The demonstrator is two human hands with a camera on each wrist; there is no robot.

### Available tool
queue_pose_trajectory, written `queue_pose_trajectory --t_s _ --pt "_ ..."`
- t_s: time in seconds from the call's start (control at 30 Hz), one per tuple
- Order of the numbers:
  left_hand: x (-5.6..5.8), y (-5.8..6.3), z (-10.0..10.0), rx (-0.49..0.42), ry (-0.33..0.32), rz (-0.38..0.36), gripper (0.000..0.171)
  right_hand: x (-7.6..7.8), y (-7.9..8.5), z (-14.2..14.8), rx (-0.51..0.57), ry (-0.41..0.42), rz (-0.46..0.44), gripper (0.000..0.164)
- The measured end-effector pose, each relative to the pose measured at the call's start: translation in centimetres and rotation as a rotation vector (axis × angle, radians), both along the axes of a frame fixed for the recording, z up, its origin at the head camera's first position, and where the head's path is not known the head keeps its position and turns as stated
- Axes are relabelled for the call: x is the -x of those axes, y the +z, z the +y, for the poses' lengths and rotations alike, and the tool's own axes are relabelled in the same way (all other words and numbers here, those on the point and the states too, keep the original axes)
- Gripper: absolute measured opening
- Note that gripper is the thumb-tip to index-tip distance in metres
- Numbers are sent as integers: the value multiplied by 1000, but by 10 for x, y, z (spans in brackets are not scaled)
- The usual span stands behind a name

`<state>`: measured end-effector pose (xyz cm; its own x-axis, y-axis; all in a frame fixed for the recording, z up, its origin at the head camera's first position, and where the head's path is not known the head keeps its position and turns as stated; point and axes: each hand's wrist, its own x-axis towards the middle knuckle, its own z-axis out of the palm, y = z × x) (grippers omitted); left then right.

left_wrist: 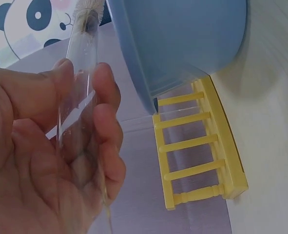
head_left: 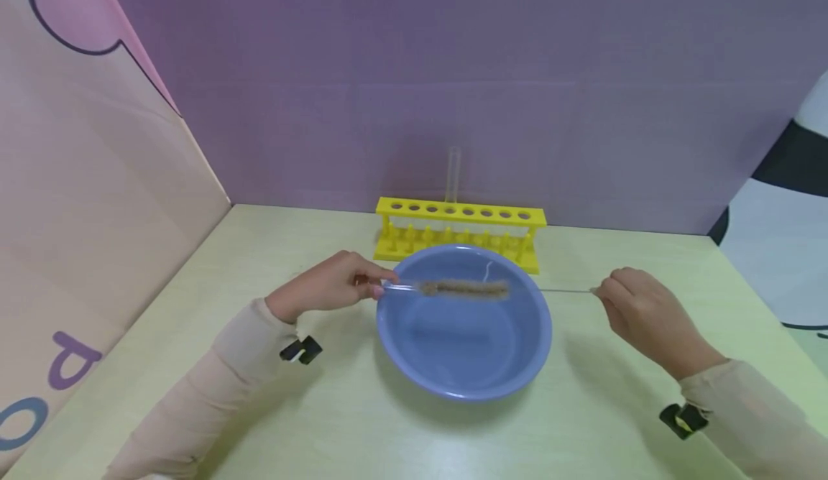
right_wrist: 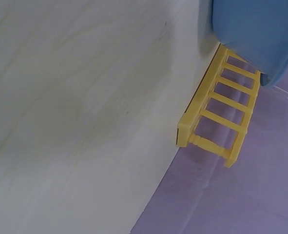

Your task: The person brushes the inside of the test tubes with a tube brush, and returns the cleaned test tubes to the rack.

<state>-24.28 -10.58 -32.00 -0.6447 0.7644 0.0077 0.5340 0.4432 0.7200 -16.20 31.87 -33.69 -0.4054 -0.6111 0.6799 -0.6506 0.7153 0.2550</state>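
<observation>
Over the blue basin (head_left: pixel 462 392), a clear glass test tube (head_left: pixel 402 288) lies roughly level. My left hand (head_left: pixel 331 282) grips it, and in the left wrist view the thumb and fingers curl round the glass (left_wrist: pixel 78 122). A test tube brush (head_left: pixel 466 290) with brownish bristles stretches to the right, its tip at or just inside the tube's mouth (left_wrist: pixel 87 19). My right hand (head_left: pixel 647 316) pinches the far end of the brush's thin wire handle (head_left: pixel 566 291), right of the basin. The right wrist view does not show that hand.
Behind the basin stands a yellow test tube rack (head_left: pixel 461 211), with one clear tube (head_left: pixel 453 172) upright in it. A purple wall (head_left: pixel 453 49) rises along the table's (head_left: pixel 291 408) back edge. A printed panel (head_left: pixel 97 178) borders the left side.
</observation>
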Motion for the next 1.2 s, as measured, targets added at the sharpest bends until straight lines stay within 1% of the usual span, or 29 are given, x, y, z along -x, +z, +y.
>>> queue_pose_trajectory --t_s 0.13,0.27,0.43,0.63,0.83,1.03,1.2 --pt "2 -1 -2 -5 -26 10 28 0 -1 0 21 8 8 49" --pt "2 0 -3 -4 -33 13 28 -2 0 0 33 15 17 46" --pt "2 0 -3 3 -23 -10 28 -2 0 0 43 20 24 45" --pt "3 0 -4 7 -8 -26 29 -1 -1 -2 93 36 72 48" --pt "4 -1 -4 -2 -12 -35 29 -2 -2 -3 106 27 92 49" --pt "4 -1 -4 -11 -26 -36 28 0 -5 0 111 18 98 46" --pt "4 0 -4 -9 -24 -31 28 0 -8 3 115 20 103 43"
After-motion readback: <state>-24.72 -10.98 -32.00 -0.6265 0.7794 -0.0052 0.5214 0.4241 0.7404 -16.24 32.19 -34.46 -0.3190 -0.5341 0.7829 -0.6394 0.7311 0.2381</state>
